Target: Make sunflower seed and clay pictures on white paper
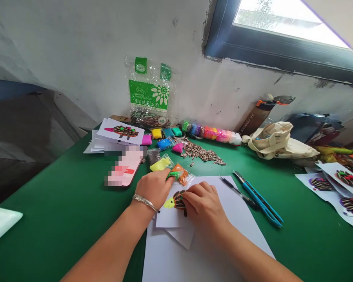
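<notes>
My left hand (154, 188), with a silver bangle at the wrist, is closed round some green modelling clay (173, 175), which shows between thumb and forefinger. My right hand (207, 203) presses its bunched fingertips onto a small white card (169, 221). On that card is an animal figure (180, 200) with a yellow clay head and a body of striped sunflower seeds edged in orange. My right fingers cover part of the body, and what they pinch is hidden. Beneath the card lie another paper piece (182, 238) and a large white sheet (223, 250).
Clay packets, including an orange one (182, 178) and a yellow one (160, 164), lie beyond my hands near loose sunflower seeds (204, 152). A pen (238, 191) and blue utility knife (260, 201) are at right. A phone (126, 168) and finished cards (120, 133) sit left.
</notes>
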A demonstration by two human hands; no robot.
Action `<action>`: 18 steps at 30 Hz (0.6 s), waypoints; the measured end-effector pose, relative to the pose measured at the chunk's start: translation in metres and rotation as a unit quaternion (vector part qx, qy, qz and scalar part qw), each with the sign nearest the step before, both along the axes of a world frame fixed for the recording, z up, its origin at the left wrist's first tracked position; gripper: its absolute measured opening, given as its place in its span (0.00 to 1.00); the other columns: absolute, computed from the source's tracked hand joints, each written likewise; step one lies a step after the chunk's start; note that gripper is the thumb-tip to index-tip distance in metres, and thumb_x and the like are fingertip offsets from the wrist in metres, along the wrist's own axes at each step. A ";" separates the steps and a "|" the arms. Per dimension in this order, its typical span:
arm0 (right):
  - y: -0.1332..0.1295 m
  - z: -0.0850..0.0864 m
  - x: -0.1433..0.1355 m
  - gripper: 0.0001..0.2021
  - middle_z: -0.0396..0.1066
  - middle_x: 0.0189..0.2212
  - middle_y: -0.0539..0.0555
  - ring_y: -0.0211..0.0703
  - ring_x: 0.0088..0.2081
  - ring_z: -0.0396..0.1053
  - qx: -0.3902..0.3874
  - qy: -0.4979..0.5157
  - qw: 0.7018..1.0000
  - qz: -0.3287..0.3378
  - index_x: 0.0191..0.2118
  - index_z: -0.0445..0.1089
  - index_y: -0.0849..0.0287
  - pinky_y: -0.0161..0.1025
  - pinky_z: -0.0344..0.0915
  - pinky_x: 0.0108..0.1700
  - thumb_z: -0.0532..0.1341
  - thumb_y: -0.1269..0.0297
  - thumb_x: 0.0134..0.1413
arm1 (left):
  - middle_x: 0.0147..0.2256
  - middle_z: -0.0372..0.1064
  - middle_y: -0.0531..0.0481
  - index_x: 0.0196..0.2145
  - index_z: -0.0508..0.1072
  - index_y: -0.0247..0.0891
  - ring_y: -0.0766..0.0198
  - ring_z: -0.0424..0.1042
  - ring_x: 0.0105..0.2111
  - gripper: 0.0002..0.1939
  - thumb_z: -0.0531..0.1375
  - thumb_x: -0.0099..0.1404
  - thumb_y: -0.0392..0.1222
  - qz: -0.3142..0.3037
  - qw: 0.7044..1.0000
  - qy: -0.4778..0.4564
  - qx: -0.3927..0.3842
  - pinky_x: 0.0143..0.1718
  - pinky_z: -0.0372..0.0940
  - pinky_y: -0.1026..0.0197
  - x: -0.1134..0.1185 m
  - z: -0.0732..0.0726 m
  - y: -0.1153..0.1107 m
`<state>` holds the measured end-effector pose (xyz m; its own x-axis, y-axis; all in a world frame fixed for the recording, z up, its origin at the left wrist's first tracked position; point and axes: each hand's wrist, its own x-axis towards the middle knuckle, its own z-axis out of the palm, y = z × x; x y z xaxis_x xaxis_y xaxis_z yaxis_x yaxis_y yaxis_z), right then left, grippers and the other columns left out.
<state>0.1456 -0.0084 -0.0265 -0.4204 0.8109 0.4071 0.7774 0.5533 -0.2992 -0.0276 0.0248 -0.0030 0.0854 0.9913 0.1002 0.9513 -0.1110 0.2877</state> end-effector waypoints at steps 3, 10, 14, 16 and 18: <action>-0.002 0.001 -0.001 0.08 0.70 0.28 0.53 0.42 0.33 0.59 -0.002 -0.004 1.000 0.008 0.27 0.70 0.56 0.40 0.51 0.35 0.58 0.72 0.55 | 0.42 0.76 0.48 0.46 0.74 0.45 0.55 0.74 0.42 0.13 0.55 0.66 0.46 -0.002 1.000 0.001 0.004 0.39 0.65 0.60 0.000 -0.001 0.000; -0.006 0.008 0.001 0.10 0.70 0.28 0.54 0.43 0.33 0.59 -0.034 0.023 0.999 0.014 0.31 0.73 0.55 0.41 0.53 0.35 0.56 0.74 0.56 | 0.42 0.76 0.47 0.46 0.74 0.44 0.54 0.74 0.43 0.13 0.55 0.66 0.45 -0.007 1.000 -0.001 0.007 0.39 0.66 0.59 0.000 0.000 0.000; -0.007 0.012 0.005 0.11 0.70 0.28 0.54 0.43 0.32 0.60 -0.017 0.041 0.999 0.006 0.35 0.74 0.53 0.41 0.53 0.34 0.55 0.75 0.54 | 0.42 0.76 0.47 0.46 0.74 0.44 0.55 0.73 0.44 0.13 0.55 0.66 0.45 -0.002 1.000 -0.009 -0.006 0.41 0.65 0.59 0.000 0.000 0.000; -0.008 0.012 0.005 0.11 0.70 0.28 0.53 0.43 0.32 0.60 -0.019 0.036 0.999 0.012 0.34 0.73 0.54 0.41 0.53 0.34 0.56 0.75 0.53 | 0.42 0.76 0.48 0.46 0.74 0.45 0.56 0.73 0.44 0.13 0.55 0.66 0.45 0.002 1.000 -0.010 -0.009 0.41 0.65 0.60 0.000 0.000 -0.001; -0.008 0.013 0.004 0.10 0.70 0.28 0.53 0.43 0.32 0.60 -0.023 0.030 0.999 0.022 0.31 0.73 0.54 0.41 0.53 0.34 0.56 0.74 0.53 | 0.42 0.76 0.48 0.46 0.74 0.45 0.56 0.74 0.43 0.14 0.55 0.66 0.45 0.004 1.000 -0.006 -0.008 0.41 0.65 0.60 0.000 -0.001 -0.001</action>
<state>0.1495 -0.0165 -0.0137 -0.4321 0.8108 0.3949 0.7327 0.5709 -0.3704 -0.0272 0.0242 -0.0037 0.0763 0.9934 0.0859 0.9483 -0.0989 0.3015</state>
